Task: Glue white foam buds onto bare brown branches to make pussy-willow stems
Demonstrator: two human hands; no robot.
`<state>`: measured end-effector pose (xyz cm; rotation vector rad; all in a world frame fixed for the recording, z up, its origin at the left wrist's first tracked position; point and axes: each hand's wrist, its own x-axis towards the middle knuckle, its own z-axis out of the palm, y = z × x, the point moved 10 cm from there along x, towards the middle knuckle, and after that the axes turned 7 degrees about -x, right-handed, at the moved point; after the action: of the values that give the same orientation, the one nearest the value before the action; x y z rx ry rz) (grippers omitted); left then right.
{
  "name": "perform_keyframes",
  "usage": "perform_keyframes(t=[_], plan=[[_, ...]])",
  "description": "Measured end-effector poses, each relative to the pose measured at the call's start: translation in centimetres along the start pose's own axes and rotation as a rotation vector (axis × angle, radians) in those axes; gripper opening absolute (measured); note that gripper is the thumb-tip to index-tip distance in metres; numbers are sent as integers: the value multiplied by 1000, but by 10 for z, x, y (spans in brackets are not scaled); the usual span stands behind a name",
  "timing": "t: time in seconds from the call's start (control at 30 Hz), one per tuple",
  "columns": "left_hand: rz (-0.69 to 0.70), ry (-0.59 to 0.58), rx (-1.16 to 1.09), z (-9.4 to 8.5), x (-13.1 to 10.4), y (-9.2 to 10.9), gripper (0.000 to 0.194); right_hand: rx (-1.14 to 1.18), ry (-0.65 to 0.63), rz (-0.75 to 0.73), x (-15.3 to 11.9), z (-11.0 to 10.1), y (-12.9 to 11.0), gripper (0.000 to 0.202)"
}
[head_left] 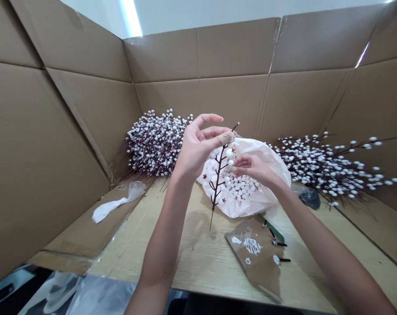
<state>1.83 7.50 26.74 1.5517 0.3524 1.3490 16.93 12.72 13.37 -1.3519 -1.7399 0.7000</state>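
Head view: the left hand (198,140) has its thumb and a finger closed on the twig (218,175), gripping it near its upper end, while the index finger is raised clear of the pinch. A wrap covers the tip of that thumb. The twig's pale-tipped top pokes out above the thumb; the rest slants down and slightly to the left, below the fingertips and to the right of the left wrist. Short side shoots carry white berries and a few small red stars (224,200), and the lower end is thin and bare. Whether that end touches the table (145,236) I cannot tell.

On the other side of the twig, the right hand (252,168) comes in from the right, fingers curled and fingertips drawn together at a white berry (230,162) beside the upper stem. I cannot tell whether they grip it or only touch it.

Behind and below the right hand lies an open white bag (273,168) with loose beads (242,189) in it. Nearer the person, a brown board (260,267) bears white dabs (252,246), with a green strip (275,232) by its far edge. A large bunch (155,144) of berried stems lies beyond the left hand, and a looser pile (329,166) lies to the right of the bag. Cardboard walls (231,100) stand around the table.
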Motion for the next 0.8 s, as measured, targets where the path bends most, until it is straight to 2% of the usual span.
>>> perform_keyframes(t=[0.07,0.13,0.2,0.3,0.5,0.8], plan=[[-11,-25,1,3,0,-1,36,280,24,-48,-11,-18,-28,34],[-15,-51,7,6,-1,-2,36,476,53,-126,-24,-35,-57,33],[-18,-80,19,11,-3,-3,35,577,106,-205,-38,-51,-82,25],[-24,-133,19,22,-6,-3,36,629,195,-302,-57,-64,-107,16],[-30,-158,43,35,-12,-1,36,549,263,-385,-75,-68,-129,20],[-3,-145,81,38,-14,1,38,515,253,-482,-85,-72,-139,15]])
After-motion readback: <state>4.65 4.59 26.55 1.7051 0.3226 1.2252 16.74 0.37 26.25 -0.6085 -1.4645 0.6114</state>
